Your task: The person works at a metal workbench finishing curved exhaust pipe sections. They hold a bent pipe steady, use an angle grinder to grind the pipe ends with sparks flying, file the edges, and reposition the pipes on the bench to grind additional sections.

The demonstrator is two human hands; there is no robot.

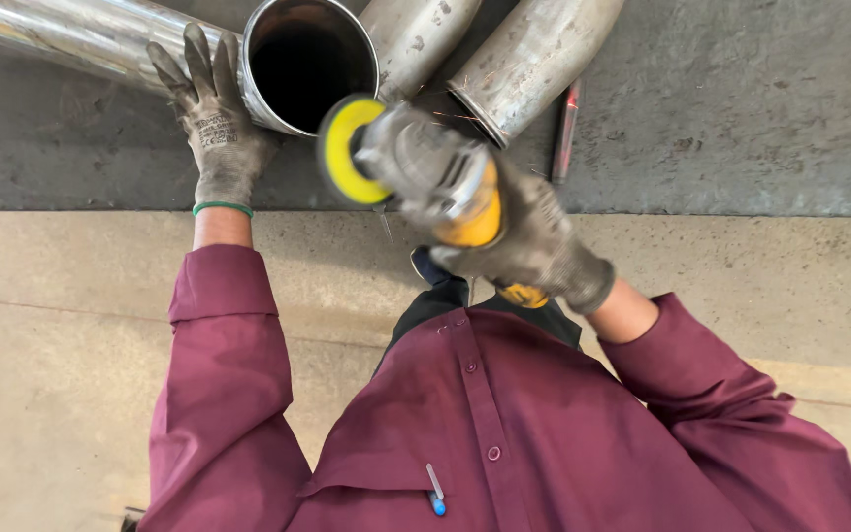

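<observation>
My left hand (211, 123), in a grey work glove, rests flat against the side of a shiny steel pipe (71, 34) near its open round mouth (307, 64). My right hand (534, 241), also gloved, grips a yellow and grey angle grinder (435, 187). The grinder's yellow disc (345, 150) sits just below the rim of the pipe's mouth, and its body looks blurred. Both sleeves are maroon.
Two more steel pipes (534, 59) lie at the top, angled toward the first on a dark metal worktable (741, 108). A thin red and dark marker (565, 128) lies on the table beside them. Below the table edge is a pale concrete floor (51, 325).
</observation>
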